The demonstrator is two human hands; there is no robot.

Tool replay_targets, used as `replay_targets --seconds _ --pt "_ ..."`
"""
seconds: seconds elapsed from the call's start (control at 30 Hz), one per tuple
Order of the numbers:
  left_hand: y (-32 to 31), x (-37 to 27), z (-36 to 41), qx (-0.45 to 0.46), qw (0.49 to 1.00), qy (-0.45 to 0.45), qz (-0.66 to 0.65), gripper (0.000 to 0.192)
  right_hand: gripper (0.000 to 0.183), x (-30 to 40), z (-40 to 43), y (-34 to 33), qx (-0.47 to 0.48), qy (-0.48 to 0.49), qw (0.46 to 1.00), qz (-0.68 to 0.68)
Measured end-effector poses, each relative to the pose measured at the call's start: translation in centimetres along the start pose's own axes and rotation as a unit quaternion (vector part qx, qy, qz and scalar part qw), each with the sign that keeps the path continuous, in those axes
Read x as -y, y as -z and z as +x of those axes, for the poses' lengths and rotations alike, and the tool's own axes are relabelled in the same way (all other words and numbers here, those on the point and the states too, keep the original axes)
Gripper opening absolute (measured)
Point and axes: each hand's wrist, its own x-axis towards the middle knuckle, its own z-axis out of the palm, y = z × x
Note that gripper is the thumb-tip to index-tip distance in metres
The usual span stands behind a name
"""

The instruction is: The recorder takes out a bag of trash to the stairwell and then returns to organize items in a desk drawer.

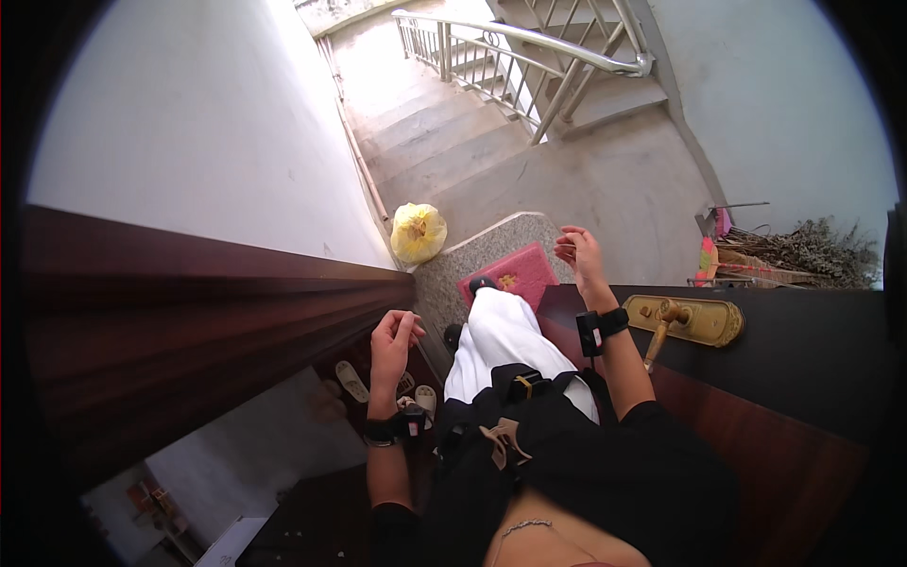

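Observation:
My left hand (397,339) hovers in the doorway beside the dark wooden frame (234,283), fingers loosely curled and nothing visible in it. Farther out, my right hand (582,256) is raised near the edge of the open dark wooden door (765,386), fingers a little bent and without an object. A brass door handle (662,333) on an ornate plate (712,322) sits to the right of my right wrist, apart from it. Below my hands, one black shoe (483,283) is on a pink doormat (531,266) with a yellow emblem.
A tied yellow plastic bag (419,234) rests by the wall at the granite threshold (443,273). Beyond lie concrete stairs (453,142) with a stainless steel railing (524,35). Brooms (751,262) and dried brush (822,248) lie right. Slippers (352,381) are inside, lower left.

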Motion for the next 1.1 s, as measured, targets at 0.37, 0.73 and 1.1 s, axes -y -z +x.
replay_targets --seconds 0.37,0.73,1.1 --pt "3.4 -5.9 -7.3 -0.032 0.999 -0.018 0.03 0.019 0.018 1.3 0.2 2.0 0.014 0.07 0.995 0.071" --pt "8.1 -5.9 -17.0 -0.418 0.896 -0.097 -0.114 0.02 0.021 0.7 1.3 0.3 0.014 0.017 0.997 0.068" --pt "11.0 -6.8 -15.0 -0.364 0.923 -0.076 -0.099 0.021 0.018 0.6 -1.2 0.7 -0.036 0.041 0.994 0.096"
